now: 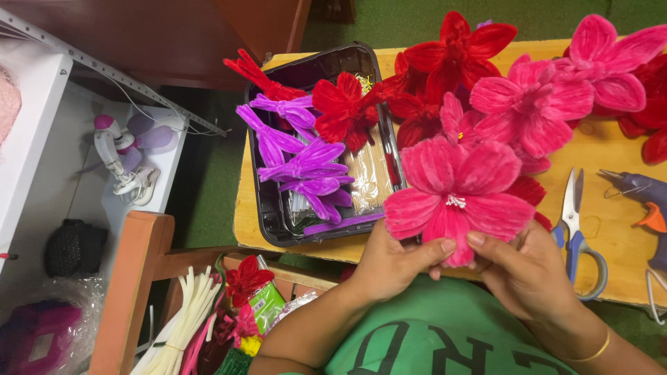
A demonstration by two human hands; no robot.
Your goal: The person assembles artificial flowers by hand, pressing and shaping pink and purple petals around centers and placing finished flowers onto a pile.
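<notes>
Large pink chenille flower (pixel 455 198) with a white centre, held low over the near edge of a wooden table (pixel 604 271). Left hand (pixel 396 260) and right hand (pixel 524 271) close together beneath it, fingertips pinched on the lowest petal. To the left, a black tray (pixel 278 229) of purple and red petal pieces. Behind, a heap of red and pink flowers (pixel 528 97). To the right, blue-handled scissors (pixel 575 232) and a glue gun (pixel 643 191), both lying flat, untouched.
</notes>
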